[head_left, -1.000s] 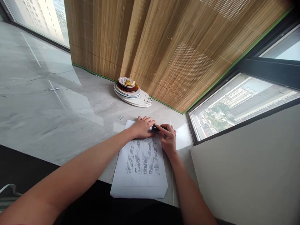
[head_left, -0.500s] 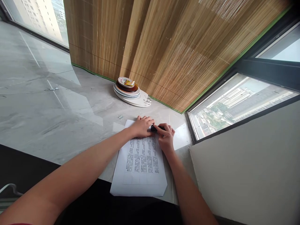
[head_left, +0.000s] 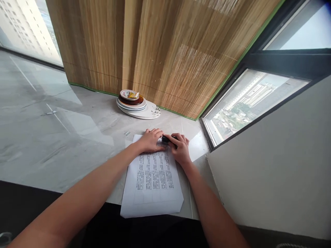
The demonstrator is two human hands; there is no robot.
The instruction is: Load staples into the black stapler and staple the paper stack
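Observation:
White printed sheets of paper (head_left: 152,198) lie on the grey marble ledge, with columns of dark text and blank lower corners. My left hand (head_left: 152,140) rests flat over the far part of the paper, thumb apart from the fingers. Beside it, my right hand (head_left: 180,148) is closed around a small black stapler (head_left: 165,139) at the paper's far right edge. The stapler's front end points toward my left hand, and much of its body is hidden by the right fingers. How many sheets there are I cannot tell.
A stack of plates (head_left: 152,113) stands beyond my hands, with a small yellow packet (head_left: 132,95) on top. A bamboo blind (head_left: 144,44) hangs behind it. To the right are a window frame (head_left: 207,137) and a white wall (head_left: 271,179). A small clear piece (head_left: 127,133) lies near the paper.
The camera view has turned and tilted slightly, shifting the plates and window left. Both hands keep nearly the same places on the paper, the right still gripping the stapler.

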